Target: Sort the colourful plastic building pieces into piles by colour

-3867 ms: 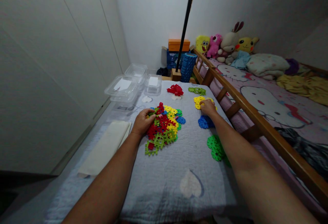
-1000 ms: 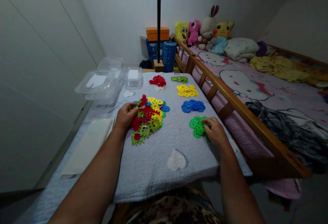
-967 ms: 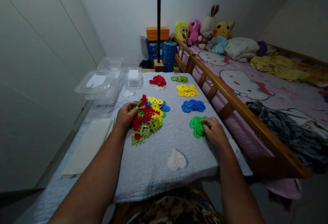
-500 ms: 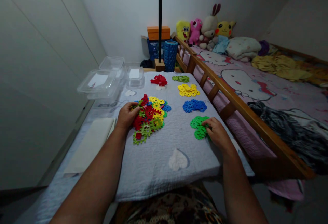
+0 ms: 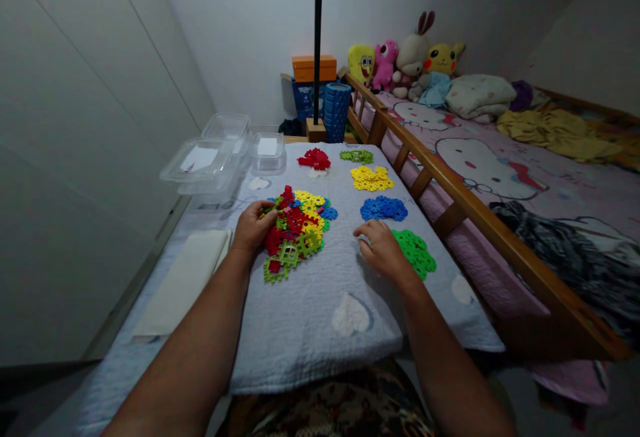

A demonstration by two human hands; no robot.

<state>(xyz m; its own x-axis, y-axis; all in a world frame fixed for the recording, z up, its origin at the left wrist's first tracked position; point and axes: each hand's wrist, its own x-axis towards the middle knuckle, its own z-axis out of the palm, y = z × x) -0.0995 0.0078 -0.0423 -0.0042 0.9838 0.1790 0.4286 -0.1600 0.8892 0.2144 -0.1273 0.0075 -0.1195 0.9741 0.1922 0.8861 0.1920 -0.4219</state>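
A mixed pile of red, yellow, blue and green interlocking plastic pieces lies on a grey quilted pad. My left hand rests at the pile's left edge, fingers curled round a piece there. My right hand lies palm down on the pad between the mixed pile and a bright green sorted pile, fingers loosely apart and holding nothing. Further back lie sorted piles of blue, yellow, light green and red.
Clear plastic containers and a small tub stand at the pad's far left. A folded white cloth lies left of my arm. A wooden bed rail runs along the right. A black pole, blue roller and plush toys stand behind.
My right hand has left the bright green pile and slid left toward the mixed pile. Before that it was at the yellow pile. My left hand has stayed at the pile's edge.
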